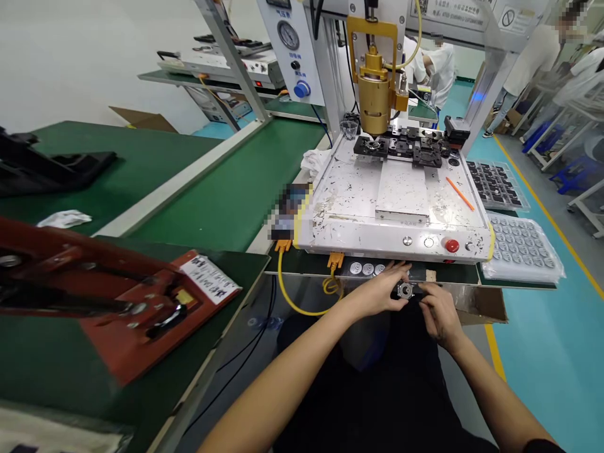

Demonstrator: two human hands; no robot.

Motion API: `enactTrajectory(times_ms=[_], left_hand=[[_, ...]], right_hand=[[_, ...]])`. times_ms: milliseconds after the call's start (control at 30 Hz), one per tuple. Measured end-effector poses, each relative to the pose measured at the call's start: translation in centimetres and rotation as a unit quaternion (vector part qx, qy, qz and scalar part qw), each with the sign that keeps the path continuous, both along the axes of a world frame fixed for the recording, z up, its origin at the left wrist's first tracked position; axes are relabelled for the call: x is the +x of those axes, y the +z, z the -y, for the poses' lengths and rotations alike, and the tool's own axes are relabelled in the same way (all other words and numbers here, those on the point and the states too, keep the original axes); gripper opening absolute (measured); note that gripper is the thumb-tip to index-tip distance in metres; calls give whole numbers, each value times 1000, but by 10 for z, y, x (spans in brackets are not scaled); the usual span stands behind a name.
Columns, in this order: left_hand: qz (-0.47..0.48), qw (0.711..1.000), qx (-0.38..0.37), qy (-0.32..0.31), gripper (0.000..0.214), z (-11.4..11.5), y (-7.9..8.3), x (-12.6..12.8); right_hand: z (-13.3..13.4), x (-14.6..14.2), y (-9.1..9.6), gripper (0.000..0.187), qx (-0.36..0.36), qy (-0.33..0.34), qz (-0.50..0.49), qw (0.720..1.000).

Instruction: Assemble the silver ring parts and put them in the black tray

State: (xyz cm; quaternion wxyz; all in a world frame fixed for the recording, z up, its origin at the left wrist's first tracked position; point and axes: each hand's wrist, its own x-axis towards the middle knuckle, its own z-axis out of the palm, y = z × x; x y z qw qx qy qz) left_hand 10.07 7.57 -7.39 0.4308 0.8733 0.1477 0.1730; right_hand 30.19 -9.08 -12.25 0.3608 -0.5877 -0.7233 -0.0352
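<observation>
Both my hands meet just below the front edge of a white dispensing machine (pixel 377 233). My left hand (pixel 380 290) and my right hand (pixel 438 311) pinch a small black part with a round silver ring (pixel 405 290) between their fingertips. Several round silver discs (pixel 368 269) lie on the ledge right above my left hand. On the machine bed a black fixture (pixel 406 148) holds more black parts under a gold dispensing head (pixel 375 94).
A red press tool (pixel 108 296) sits on the green bench at left. Clear trays of parts (pixel 521 248) and a black tray (pixel 495 182) lie right of the machine. A yellow cable (pixel 292 296) hangs below it. People in white stand at the back right.
</observation>
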Motion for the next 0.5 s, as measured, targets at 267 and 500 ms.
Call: enactTrajectory(times_ms=[267,500], left_hand=[[6,1000,20,17,37,-11,5,-18],[8,988,141,66,38,16,-2,-39]], right_hand=[[-25,-11,14,19,-34,-23,6,999],[-31,-30,14,19,-39,-86,-24,995]])
